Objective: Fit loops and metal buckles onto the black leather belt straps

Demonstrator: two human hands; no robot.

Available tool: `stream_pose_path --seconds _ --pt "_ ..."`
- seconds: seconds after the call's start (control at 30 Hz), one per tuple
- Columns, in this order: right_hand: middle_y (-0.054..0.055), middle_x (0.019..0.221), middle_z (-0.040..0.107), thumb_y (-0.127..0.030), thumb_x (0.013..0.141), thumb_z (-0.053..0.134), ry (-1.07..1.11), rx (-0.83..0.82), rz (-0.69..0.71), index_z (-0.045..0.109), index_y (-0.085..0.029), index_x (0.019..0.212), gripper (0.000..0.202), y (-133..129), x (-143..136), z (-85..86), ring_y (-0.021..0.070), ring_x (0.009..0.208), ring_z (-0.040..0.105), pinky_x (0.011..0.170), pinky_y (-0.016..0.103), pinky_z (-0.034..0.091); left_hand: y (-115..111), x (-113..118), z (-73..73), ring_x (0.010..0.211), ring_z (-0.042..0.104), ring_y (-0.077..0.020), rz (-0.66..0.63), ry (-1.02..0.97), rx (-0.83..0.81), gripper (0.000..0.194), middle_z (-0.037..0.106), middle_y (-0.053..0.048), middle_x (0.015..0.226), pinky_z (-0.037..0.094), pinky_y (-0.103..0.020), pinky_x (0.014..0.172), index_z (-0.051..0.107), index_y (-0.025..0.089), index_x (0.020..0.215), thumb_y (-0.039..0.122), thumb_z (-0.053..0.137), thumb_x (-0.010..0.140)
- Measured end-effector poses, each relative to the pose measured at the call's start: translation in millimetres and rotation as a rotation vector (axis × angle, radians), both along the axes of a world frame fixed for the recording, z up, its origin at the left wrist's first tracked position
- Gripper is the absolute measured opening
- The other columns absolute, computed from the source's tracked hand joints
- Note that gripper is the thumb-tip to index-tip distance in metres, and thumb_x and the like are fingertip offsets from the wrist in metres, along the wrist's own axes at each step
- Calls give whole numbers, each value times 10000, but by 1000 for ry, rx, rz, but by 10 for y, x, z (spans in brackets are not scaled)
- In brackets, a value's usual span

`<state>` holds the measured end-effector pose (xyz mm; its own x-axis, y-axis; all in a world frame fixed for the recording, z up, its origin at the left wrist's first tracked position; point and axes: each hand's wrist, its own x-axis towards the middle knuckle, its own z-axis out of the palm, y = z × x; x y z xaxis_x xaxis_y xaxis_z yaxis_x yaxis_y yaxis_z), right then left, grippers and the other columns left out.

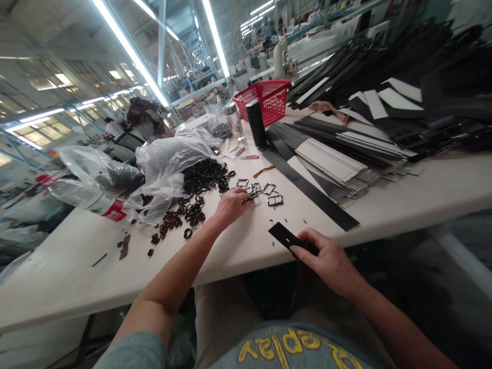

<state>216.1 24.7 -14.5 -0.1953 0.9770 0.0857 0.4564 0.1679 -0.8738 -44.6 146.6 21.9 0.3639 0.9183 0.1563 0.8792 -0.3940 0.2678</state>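
My left hand (231,205) reaches over the table to a small group of square metal buckles (274,200). Its fingers are bent together at the edge of one metal buckle (252,196), and the fingertips are partly hidden. Near the table's front edge, my right hand (321,253) grips a black strap (283,234) between thumb and fingers. A small slot shows near the strap's end, while the rest drops out of sight below the hand. A few tiny dark pieces are scattered on the tabletop beside the strap.
Black loops (205,177) and brown loops (169,223) lie heaped left of the buckles, near plastic bags (169,154) and a lying bottle (82,197). Stacked straps (334,159) cover the right side. Behind stand a black cylinder (256,123), a glass jar (234,123) and a red basket (265,100).
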Motion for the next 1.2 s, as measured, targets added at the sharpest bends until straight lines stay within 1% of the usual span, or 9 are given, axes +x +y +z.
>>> stream_pose_path --seconds 0.1,0.2,0.37,0.47,0.6,0.73,0.9,1.07,1.2 --pt "-34 660 579 -421 864 578 70 -42 26 586 -216 767 227 32 7 29 164 635 566 587 270 440 26 -16 -39 928 655 -213 110 -315 -65 114 717 -63 1015 490 -329 907 788 228 841 188 718 760" --pt "-18 719 638 -433 863 575 124 -84 30 646 -208 837 237 35 -3 21 179 689 593 631 276 454 68 -28 -46 771 618 -173 188 -459 -95 42 695 -31 827 484 -299 790 775 221 732 253 749 726" --pt "3 730 691 -466 889 541 218 -103 -6 647 -209 832 284 11 -3 28 202 714 645 655 285 488 37 -7 43 580 530 -125 246 -645 -165 332 638 -6 640 428 -268 595 754 166 759 496 726 736" --pt "14 756 718 -444 896 533 295 -84 -52 638 -211 898 256 36 0 92 208 719 687 662 289 518 -160 88 153 585 536 -118 215 -825 -243 423 651 -14 642 437 -262 593 751 148 796 560 747 697" --pt "15 799 712 -380 874 562 341 -48 -103 645 -204 994 229 139 -39 187 204 685 718 645 289 541 -574 296 290 614 549 -109 144 -1142 -365 339 659 -7 641 447 -249 613 768 162 791 451 848 631" --pt "13 823 708 -332 854 604 349 -2 -59 668 -198 1000 209 188 -137 238 189 678 720 654 278 544 -889 480 274 618 540 -97 117 -1272 -386 247 658 3 647 442 -232 616 777 179 804 376 845 671" --pt "3 798 695 -310 890 589 377 31 72 675 -203 979 163 77 -232 274 176 692 712 652 266 543 -985 555 108 673 548 -83 212 -1454 -365 222 653 17 717 456 -212 679 748 180 806 372 819 719" --pt "8 841 701 -288 905 584 344 57 183 679 -208 1006 161 33 -180 264 170 720 699 678 269 545 -997 523 133 659 579 -75 271 -1612 -697 316 657 13 743 466 -183 628 693 154 751 378 878 627" --pt "-1 793 707 -243 909 566 242 111 237 686 -211 957 133 21 -158 226 162 716 671 694 266 520 -1037 497 168 607 575 -62 277 -1612 -894 359 654 11 713 461 -169 589 670 134 735 355 909 584"
